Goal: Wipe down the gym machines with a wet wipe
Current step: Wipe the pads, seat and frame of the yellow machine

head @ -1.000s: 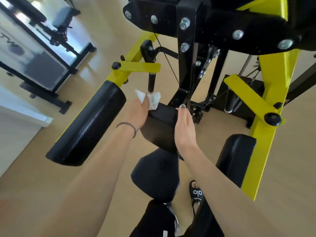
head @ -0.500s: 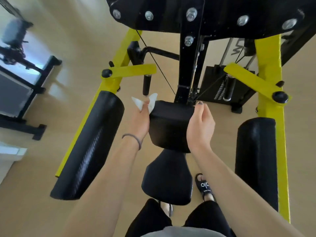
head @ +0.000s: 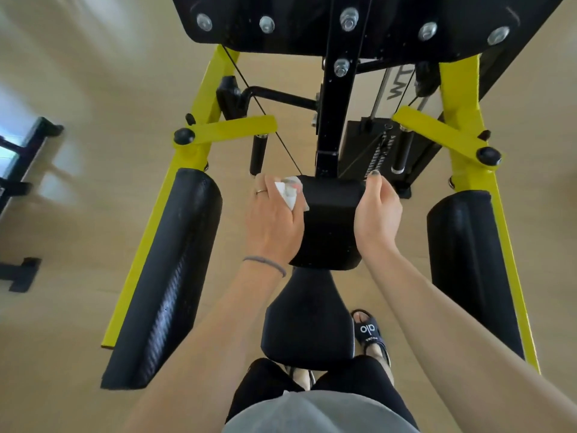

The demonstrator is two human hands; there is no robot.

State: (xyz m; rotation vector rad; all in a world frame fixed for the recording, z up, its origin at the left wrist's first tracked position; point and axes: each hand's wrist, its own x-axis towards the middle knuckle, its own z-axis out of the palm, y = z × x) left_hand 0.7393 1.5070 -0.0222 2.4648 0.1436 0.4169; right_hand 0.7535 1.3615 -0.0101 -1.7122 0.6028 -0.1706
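Left hand (head: 274,220) gripped wipe (head: 288,192) against pad (head: 331,220) at nine o'clock; right hand (head: 379,214) clasped three o'clock edge. Ran twelve-to-six, pad between both hands, wiping hand nearer.

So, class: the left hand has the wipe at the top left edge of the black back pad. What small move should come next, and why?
Probably draw the left hand with the wet wipe down the back pad. The wipe sits at the pad's top left edge, most of the pad face lies below it, and the right hand grips the right edge to steady it.
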